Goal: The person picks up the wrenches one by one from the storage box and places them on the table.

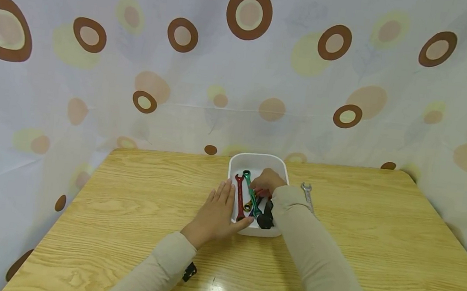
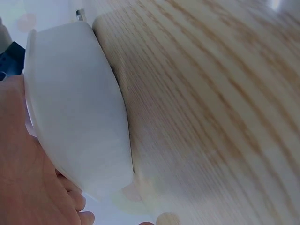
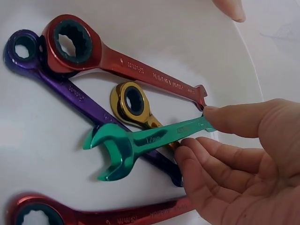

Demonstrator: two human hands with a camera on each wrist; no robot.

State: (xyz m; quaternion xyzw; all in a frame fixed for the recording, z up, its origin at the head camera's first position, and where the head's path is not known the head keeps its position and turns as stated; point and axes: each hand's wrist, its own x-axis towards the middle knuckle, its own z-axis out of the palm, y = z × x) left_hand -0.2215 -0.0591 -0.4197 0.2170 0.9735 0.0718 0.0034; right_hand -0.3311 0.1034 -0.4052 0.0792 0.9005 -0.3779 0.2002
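Observation:
A green combination wrench (image 3: 161, 133) lies among others in a white plastic bin (image 1: 260, 158). My right hand (image 1: 270, 181) reaches inside the bin and pinches the green wrench's shank between thumb and fingers; its far ring end is hidden by the hand in the right wrist view. Beneath and beside it are a purple wrench (image 3: 77, 96), a gold wrench (image 3: 131, 101) and a red wrench (image 3: 136, 70). A second red wrench (image 3: 126, 215) lies along the bin's left side. My left hand (image 1: 217, 213) rests with straight fingers against the bin's left rim, thumb across the front corner.
A silver wrench (image 1: 307, 194) lies on the wooden table (image 1: 160, 180) just right of the bin. Behind the table hangs a white cloth (image 1: 207, 75) with brown and yellow circles. Black camera gear (image 1: 190, 271) shows under the left sleeve.

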